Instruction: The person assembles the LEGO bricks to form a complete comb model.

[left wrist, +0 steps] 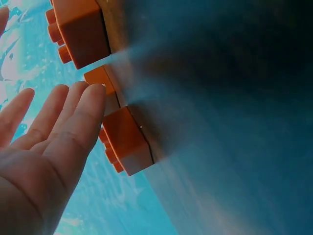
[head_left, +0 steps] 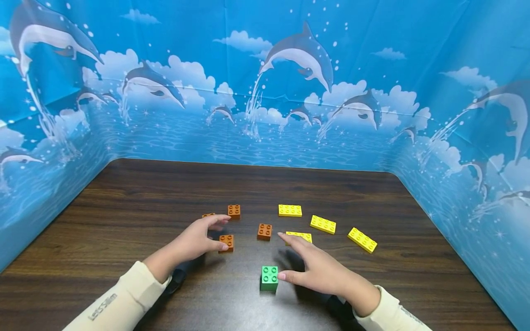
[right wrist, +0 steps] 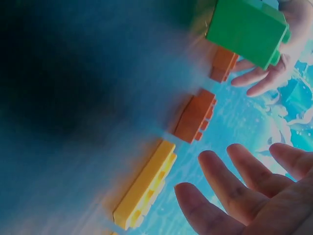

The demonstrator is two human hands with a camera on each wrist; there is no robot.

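My left hand (head_left: 195, 238) hovers among the small orange-brown toy bricks, fingers extended. Its thumb overlaps the corner of a square orange brick (head_left: 227, 242) in the head view, while its fingertips lie near another orange brick (head_left: 233, 211); a further orange brick (head_left: 208, 214) is partly hidden behind them. In the left wrist view, the hand's fingers (left wrist: 88, 105) are straight beside the orange bricks (left wrist: 128, 139). My right hand (head_left: 319, 269) is spread, with its thumb tip right at the side of the green brick (head_left: 269, 278). Its fingers partly cover a yellow brick (head_left: 305, 236).
Between the hands lies one more orange brick (head_left: 264, 231). Several long yellow bricks (head_left: 323, 224) are scattered to the right on the dark wooden table (head_left: 165, 188). A blue dolphin-print curtain (head_left: 186, 133) encloses the table's back and sides.
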